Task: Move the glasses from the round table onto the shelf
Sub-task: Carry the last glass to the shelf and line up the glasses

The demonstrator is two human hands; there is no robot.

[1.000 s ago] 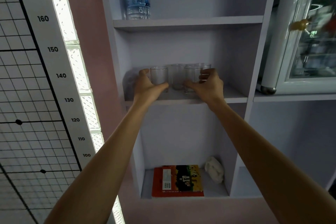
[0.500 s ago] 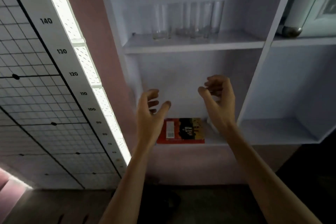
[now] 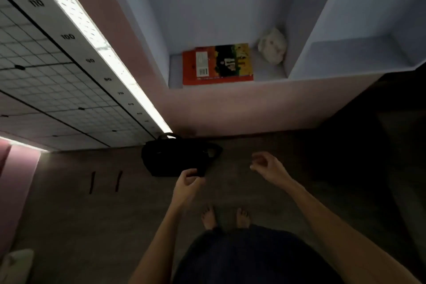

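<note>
My shelf (image 3: 230, 7) runs off the top edge, so the glasses sit out of view. My dark clothing hides my legs, and the black bag (image 3: 175, 157) blurs into shadow.

Dark bag (image 3: 175, 157) before left hand (image 3: 187, 185)

Lowest shelf compartment (image 3: 175, 76): an orange-covered book (image 3: 217, 63) lies flat on it, with a crumpled white object (image 3: 272, 45) just beside it in the rear right corner. Dark floor (image 3: 69, 203): black bag (image 3: 177, 157) standing near the wall; two bare feet (image 3: 226, 217).
</note>
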